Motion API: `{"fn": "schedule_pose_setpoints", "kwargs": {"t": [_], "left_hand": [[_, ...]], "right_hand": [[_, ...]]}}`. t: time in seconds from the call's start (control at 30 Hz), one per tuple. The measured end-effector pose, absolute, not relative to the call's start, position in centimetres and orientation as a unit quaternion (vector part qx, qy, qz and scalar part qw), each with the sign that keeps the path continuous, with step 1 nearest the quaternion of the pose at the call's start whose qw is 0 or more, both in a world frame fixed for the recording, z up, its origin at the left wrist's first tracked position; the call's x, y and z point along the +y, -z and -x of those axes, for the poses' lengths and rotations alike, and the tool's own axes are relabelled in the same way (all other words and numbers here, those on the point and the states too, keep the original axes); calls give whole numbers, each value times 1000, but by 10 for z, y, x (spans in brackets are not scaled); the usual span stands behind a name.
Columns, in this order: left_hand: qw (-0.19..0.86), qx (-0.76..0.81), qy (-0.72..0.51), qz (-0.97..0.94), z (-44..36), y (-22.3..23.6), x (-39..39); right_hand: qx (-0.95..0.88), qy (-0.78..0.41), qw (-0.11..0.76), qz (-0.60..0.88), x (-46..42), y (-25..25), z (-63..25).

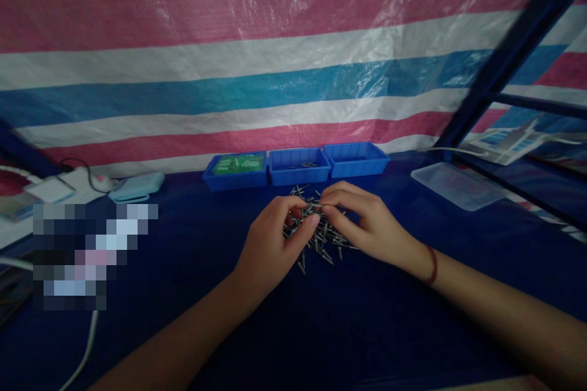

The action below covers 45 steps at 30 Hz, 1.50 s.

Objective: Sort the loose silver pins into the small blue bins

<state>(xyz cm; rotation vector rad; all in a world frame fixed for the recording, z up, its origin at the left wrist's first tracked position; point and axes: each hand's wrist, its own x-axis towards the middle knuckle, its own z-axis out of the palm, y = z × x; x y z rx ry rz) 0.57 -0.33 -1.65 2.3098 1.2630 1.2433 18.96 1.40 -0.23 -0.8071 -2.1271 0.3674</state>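
Pins (323, 237) lay heaped mid-surface (321, 330), probably for easy reach of both hands; right hand (369, 220) seemed to pinch one pin (313, 205) in fingertips, likely for fine control; left hand (271, 233) curled at heap, grip unclear; middle tray (300, 178) held more pins, left tray (236, 181) green pieces (238, 164); trays stood back by striped sheet (275, 24), presumably leaving working room.

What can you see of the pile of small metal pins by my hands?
The pile is a loose heap of slim, silvery, metal-looking pins, some with a thicker section, lying at mixed angles on the dark blue tabletop, in front of the blue bins. The left hand and right hand partly cover it; whether they touch it is hard to tell.
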Motion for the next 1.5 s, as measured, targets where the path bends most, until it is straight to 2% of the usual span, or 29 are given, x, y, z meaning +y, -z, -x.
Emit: {"fn": "schedule_pose_setpoints", "kwargs": {"t": [0.13,0.27,0.37,0.57,0.8,0.97,1.23,1.5], "left_hand": [[117,459,-410,-779,0,19,6],[105,469,-395,-783,7,24,14],[97,469,-384,-790,11,27,18],[69,458,-345,-816,14,27,21],[47,460,-332,-822,20,26,30],[56,448,-323,-832,19,30,32],[43,412,-286,-864,12,36,27],[-1,421,-276,-864,3,29,40]], "right_hand": [[-809,-29,424,406,52,-7,-188],[-822,42,350,447,104,-11,-175],[-825,51,335,452,128,-9,-164],[-821,43,344,453,107,-7,-176],[-807,-78,337,479,60,13,-217],[-831,-134,316,439,49,25,-224],[-899,-74,275,333,37,17,-204],[-819,-104,388,409,39,25,-201]]}}
